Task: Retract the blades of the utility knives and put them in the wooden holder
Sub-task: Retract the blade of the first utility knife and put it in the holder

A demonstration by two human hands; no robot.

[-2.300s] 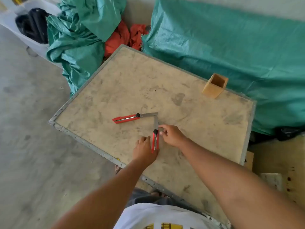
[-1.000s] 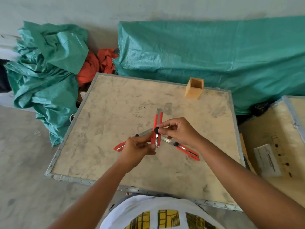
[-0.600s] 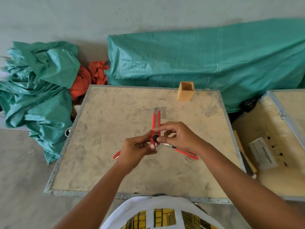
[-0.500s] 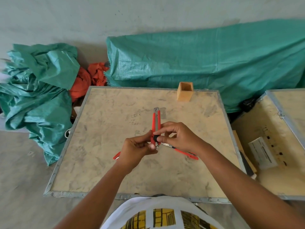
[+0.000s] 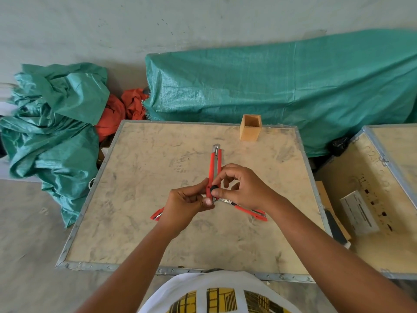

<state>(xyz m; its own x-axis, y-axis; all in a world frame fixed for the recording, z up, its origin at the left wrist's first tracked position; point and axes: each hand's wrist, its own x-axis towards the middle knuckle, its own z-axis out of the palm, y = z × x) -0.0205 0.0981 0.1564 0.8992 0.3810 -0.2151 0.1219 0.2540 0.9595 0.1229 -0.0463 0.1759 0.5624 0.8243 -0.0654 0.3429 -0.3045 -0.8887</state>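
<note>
I hold a red utility knife (image 5: 215, 164) above the table, its tip pointing away from me with only a short metal end showing. My left hand (image 5: 188, 203) grips its rear end. My right hand (image 5: 242, 188) pinches the black slider knob on its side. A second red knife (image 5: 249, 211) lies on the table under my right hand, blade out toward the middle. The end of a third red knife (image 5: 157, 215) shows below my left hand. The square wooden holder (image 5: 251, 128) stands upright at the table's far edge, nothing visible inside it.
The work surface is a tan board table with a metal rim (image 5: 94, 184). Green tarps (image 5: 282, 86) lie behind and to the left (image 5: 52, 123), with orange cloth (image 5: 117, 109) between them. An open wooden crate (image 5: 370, 199) with a white box stands to the right.
The held knife was lifted off the table and turned tip-away. Its long blade, out earlier, now shows only a short end. My view has shifted to face the table squarely.
</note>
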